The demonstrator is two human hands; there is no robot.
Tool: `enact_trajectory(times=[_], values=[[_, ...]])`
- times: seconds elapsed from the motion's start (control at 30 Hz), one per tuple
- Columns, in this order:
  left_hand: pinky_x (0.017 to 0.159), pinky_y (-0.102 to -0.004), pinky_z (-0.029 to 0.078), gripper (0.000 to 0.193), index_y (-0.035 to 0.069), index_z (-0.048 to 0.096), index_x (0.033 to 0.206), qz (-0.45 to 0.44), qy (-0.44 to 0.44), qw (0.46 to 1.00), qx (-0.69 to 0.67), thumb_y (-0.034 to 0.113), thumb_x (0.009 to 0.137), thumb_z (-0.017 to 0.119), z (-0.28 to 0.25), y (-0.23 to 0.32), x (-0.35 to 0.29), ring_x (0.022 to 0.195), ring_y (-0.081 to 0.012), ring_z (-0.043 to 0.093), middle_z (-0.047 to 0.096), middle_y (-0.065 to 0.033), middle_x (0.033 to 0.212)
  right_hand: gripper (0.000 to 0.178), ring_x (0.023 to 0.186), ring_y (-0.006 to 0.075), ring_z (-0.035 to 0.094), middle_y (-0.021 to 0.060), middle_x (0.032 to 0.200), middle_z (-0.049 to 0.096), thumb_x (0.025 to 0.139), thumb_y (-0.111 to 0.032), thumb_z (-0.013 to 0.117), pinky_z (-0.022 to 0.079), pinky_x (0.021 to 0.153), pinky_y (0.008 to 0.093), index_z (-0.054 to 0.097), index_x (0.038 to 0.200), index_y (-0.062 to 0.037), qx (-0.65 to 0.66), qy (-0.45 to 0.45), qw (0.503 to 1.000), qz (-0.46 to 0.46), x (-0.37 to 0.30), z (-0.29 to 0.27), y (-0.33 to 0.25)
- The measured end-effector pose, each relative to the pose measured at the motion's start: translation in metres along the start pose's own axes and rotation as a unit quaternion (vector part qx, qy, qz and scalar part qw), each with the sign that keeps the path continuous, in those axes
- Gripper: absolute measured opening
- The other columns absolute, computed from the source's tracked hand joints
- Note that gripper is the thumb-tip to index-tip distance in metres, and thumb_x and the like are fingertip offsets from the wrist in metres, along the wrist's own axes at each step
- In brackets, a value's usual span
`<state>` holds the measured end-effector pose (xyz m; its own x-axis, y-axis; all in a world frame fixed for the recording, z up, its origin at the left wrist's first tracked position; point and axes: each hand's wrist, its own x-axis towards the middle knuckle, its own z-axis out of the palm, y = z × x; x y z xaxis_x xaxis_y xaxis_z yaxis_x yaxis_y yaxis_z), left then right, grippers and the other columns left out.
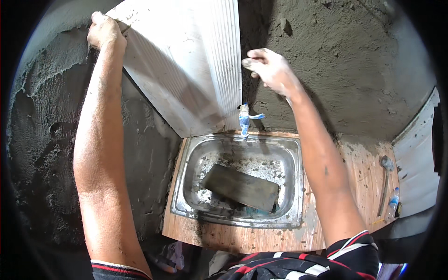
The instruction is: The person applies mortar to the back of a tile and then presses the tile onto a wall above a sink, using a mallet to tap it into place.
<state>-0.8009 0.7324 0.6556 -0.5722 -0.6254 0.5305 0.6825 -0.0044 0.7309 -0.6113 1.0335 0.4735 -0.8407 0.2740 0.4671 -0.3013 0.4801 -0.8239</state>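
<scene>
A large white ribbed wall tile [200, 51] stands against the mortared wall behind the sink, in the corner. My left hand [106, 32] is closed on its upper left edge. Beside the tile's right edge is my right hand [268, 70], apart from it, its fingers loosely bent with gaps between them and nothing visible in them. Both hands are smeared pale with dust. Just below the right hand, a blue and white tap [244, 122] sticks out of the wall close to the tile's lower right corner.
Below the tap, a metal sink [298, 186] spattered with mortar holds a flat brown board [240, 186]. The wood-patterned counter [312, 233] carries a mallet [385, 177] and a plastic bottle [393, 200] at right. Wet grey mortar [345, 70] covers the walls.
</scene>
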Motion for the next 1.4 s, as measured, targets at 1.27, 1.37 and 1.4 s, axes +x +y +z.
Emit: enact_trajectory(times=[1.27,1.37,1.4], values=[[0.091,-0.0462,0.056,0.062,-0.016,0.068,0.103,0.011,0.02,0.999,0.044,0.045,0.104,0.054,0.06,-0.024,0.001,0.1,-0.0383,0.072,0.072,-0.0303,0.104,0.036,0.059,0.0202,0.051,0.0118,0.063,0.054,0.083,-0.028,0.08,0.044,0.057,0.0388,0.061,0.075,0.0008,-0.123,0.073,0.983,-0.113,0.048,0.035,0.044],[0.091,-0.0466,0.056,0.064,-0.014,0.066,0.111,0.028,0.01,0.997,0.069,0.049,0.102,0.058,0.07,-0.03,0.014,0.103,-0.0383,0.071,0.071,-0.03,0.108,0.03,0.059,0.0271,0.063,0.0176,0.067,0.065,0.085,-0.028,0.077,0.051,0.061,0.0412,0.067,0.081,0.0003,-0.133,0.059,0.985,-0.092,0.05,0.034,0.045],[0.092,-0.0466,0.055,0.064,-0.013,0.065,0.114,0.052,0.008,0.995,0.081,0.05,0.101,0.058,0.072,-0.031,0.017,0.105,-0.0388,0.07,0.07,-0.0303,0.111,0.031,0.058,0.0269,0.061,0.0174,0.065,0.064,0.085,-0.029,0.077,0.05,0.06,0.0411,0.067,0.08,0.0,-0.131,0.061,0.986,-0.088,0.05,0.034,0.046]])
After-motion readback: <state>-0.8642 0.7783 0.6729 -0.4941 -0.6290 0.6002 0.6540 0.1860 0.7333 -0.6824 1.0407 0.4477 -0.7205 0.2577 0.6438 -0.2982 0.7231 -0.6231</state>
